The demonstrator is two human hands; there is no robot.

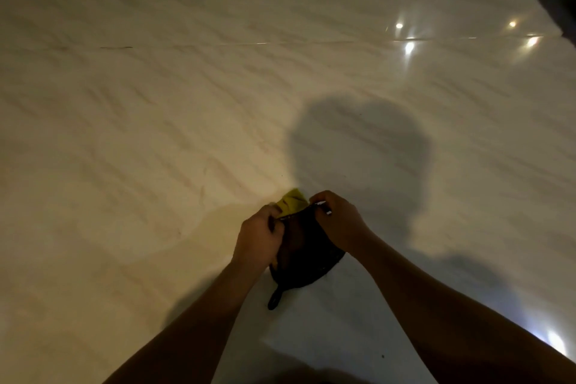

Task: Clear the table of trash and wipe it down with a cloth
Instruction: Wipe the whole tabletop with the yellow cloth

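Black bag (pixel 307 256) toward counter's (pixel 156 103) near edge; left grip (pixel 260 238) and right grip (pixel 338 221) pinch its mouth, yellow item (pixel 293 201) at the opening. Probably trash-bagging; next, push item fully inside.

the table (pixel 156 109) is pale, glossy stone with faint brown veins, and a thin seam (pixel 218 44) crosses the upper part of the frame. at lower centre a black pouch (pixel 307 262) rests on it, with a yellow cloth (pixel 293 200) touching the pouch's far end.
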